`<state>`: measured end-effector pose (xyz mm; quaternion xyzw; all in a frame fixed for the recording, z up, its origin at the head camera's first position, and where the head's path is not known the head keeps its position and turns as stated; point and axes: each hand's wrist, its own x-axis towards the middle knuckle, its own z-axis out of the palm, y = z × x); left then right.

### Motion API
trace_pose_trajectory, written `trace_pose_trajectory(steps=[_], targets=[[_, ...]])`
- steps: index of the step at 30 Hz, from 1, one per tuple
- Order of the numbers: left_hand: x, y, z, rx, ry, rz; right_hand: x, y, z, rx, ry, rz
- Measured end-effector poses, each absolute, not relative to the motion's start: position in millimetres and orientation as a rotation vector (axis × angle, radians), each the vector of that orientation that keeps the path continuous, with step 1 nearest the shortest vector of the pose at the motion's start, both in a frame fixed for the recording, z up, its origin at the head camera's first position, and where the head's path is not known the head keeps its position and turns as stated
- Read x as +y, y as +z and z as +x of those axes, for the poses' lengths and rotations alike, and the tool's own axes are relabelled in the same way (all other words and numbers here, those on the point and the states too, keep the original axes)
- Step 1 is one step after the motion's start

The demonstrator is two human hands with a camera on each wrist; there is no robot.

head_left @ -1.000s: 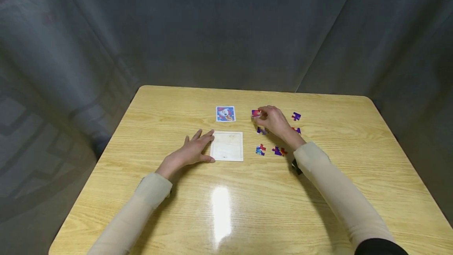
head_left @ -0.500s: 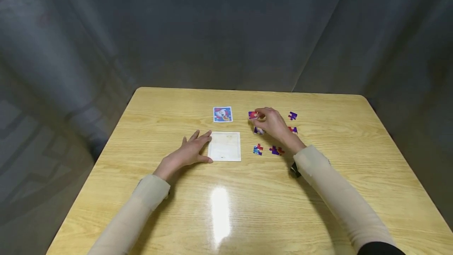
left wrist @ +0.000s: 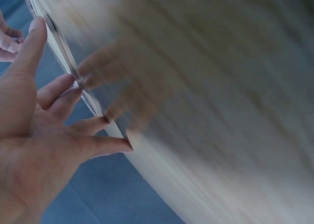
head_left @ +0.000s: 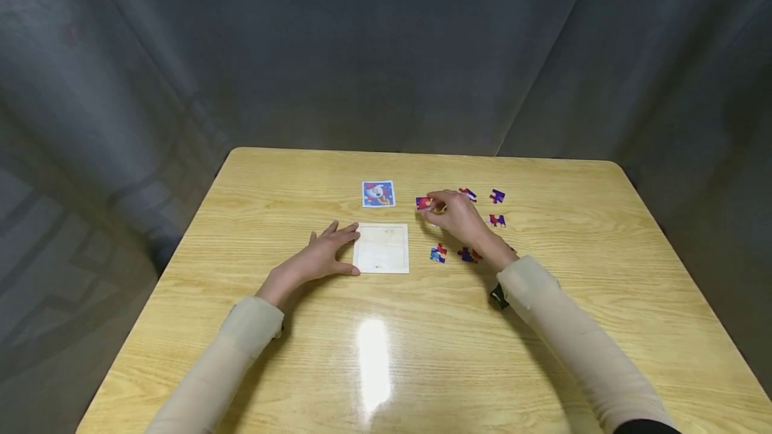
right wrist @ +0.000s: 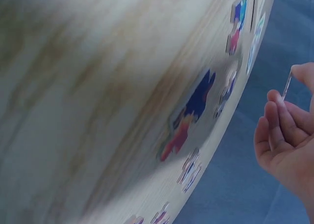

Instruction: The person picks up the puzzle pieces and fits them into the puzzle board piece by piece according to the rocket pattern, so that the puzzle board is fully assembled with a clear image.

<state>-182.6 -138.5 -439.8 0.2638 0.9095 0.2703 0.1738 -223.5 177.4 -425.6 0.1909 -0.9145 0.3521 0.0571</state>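
In the head view my right hand (head_left: pixel 460 218) pinches a red and purple puzzle piece (head_left: pixel 423 203) above the table, between thumb and fingertips. The right wrist view shows this piece (right wrist: pixel 287 85) edge-on, raised off the tabletop. My left hand (head_left: pixel 319 253) lies with spread fingers against the left edge of a square white puzzle tray (head_left: pixel 381 248); its thumb touches near the lower corner. Several loose puzzle pieces lie right of the tray, among them a blue and red one (head_left: pixel 438 254) and a purple one (head_left: pixel 497 196). The right hand partly covers others.
A small square picture card (head_left: pixel 378 194) with a white cartoon figure lies behind the tray. The wooden table (head_left: pixel 301 367) has a bright glare patch in front. Grey curtains (head_left: pixel 386 52) hang behind and at the sides.
My right hand has moved slightly left and nearer with the puzzle piece, uncovering another piece behind it. The left hand stays at the tray's edge. The head view has shifted a little.
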Motion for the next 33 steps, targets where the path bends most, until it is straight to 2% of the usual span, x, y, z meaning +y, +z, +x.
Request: trace_pose_trajectory(steps=[33], targets=[[-132.1,-440.1,-181.8,2.603,0.711,0.776,140.9,-432.4,-213.8,-2.859,1.081,0.681]])
